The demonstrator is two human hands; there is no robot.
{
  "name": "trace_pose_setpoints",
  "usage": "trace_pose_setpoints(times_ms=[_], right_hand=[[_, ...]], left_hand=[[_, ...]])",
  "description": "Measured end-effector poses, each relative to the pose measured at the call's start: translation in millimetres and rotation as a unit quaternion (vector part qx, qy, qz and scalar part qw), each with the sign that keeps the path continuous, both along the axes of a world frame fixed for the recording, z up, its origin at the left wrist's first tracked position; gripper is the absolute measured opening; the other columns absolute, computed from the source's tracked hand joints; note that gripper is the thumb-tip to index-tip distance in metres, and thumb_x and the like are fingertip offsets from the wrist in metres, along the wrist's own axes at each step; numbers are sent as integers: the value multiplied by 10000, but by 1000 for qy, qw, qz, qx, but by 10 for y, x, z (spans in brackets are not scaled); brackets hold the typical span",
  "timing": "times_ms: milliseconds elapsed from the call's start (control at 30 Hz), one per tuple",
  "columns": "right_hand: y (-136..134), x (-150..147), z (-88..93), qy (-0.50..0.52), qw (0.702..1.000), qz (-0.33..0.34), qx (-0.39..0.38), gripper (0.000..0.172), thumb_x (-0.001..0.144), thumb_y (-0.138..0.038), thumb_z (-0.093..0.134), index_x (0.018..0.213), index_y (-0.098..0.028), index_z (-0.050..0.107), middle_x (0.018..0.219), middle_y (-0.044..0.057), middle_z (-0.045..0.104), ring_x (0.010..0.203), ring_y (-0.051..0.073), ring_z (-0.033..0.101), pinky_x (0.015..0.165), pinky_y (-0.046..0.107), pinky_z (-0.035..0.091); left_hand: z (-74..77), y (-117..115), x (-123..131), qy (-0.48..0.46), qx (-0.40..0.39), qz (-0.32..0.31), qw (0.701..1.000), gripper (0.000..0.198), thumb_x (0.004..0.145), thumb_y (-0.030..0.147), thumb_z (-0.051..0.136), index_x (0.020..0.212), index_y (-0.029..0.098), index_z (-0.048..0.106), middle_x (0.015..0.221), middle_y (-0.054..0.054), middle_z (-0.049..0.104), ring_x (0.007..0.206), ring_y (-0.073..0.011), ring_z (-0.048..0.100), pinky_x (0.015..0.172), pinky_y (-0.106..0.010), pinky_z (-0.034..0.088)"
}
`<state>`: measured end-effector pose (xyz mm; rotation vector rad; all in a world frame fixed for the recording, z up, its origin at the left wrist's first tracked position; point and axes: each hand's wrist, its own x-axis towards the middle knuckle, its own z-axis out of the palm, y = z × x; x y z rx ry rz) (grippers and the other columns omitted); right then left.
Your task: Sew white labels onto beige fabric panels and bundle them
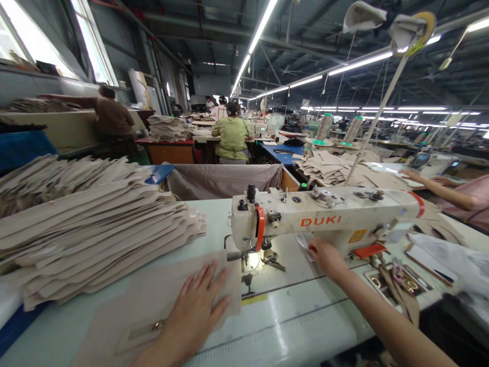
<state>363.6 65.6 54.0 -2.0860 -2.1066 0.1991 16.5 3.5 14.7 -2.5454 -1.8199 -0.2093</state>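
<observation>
Your left hand (198,311) flat and spread on the beige fabric piece (153,300) at lower centre, your right hand (324,255) reaching under the sewing machine (324,216), grip unclear.

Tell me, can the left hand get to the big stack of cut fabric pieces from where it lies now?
Probably yes. The left hand lies flat on a fabric piece on the table, and the stack sits just beyond it to the left, with nothing between them.

One sewing machine (324,219), two thread cones (324,127), one fabric stack (87,219).
</observation>
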Motion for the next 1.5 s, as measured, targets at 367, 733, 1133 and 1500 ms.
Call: trace_pose_setpoints(times_ms=[367, 733, 1133, 1500], right_hand=[[-429, -232, 211, 249, 961, 122, 24, 106, 858, -199, 434, 765, -202, 485, 639, -12, 536, 591, 143, 504, 571, 235, 368], [-680, -1347, 181, 393, 870, 298, -27, 144, 777, -78, 530, 789, -191, 618, 775, 1, 609, 736, 131, 546, 675, 217, 406], [-496, -1558, -210, 695, 687, 111, -181, 378, 549, -291, 789, 867, -198, 606, 757, -24, 602, 668, 118, 533, 600, 241, 415], [-342, -1628, -378, 654, 728, 129, -158, 393, 600, -137, 687, 957, -206, 538, 770, -31, 592, 626, 109, 545, 593, 236, 436]], left_hand=[[-5, -53, -51, -96, 118, -59, 987, 443, 908, 383, 413, 1306, 229, 530, 1382, -107, 498, 1241, -271, 490, 1026, -486, 402], [236, -152, 214, -555, -350, 26, 754, 620, 681, 500, 613, 1153, 105, 539, 1000, -119, 677, 639, -152, 634, 564, -270, 515], [282, -221, -22, -130, 255, -152, 946, 361, 929, 136, 329, 1052, 216, 659, 1042, -57, 688, 1023, -173, 599, 1044, -386, 378], [216, 40, 76, -87, 267, -259, 924, 380, 969, 162, 296, 888, 145, 667, 870, -72, 660, 906, -173, 594, 883, -317, 508]])
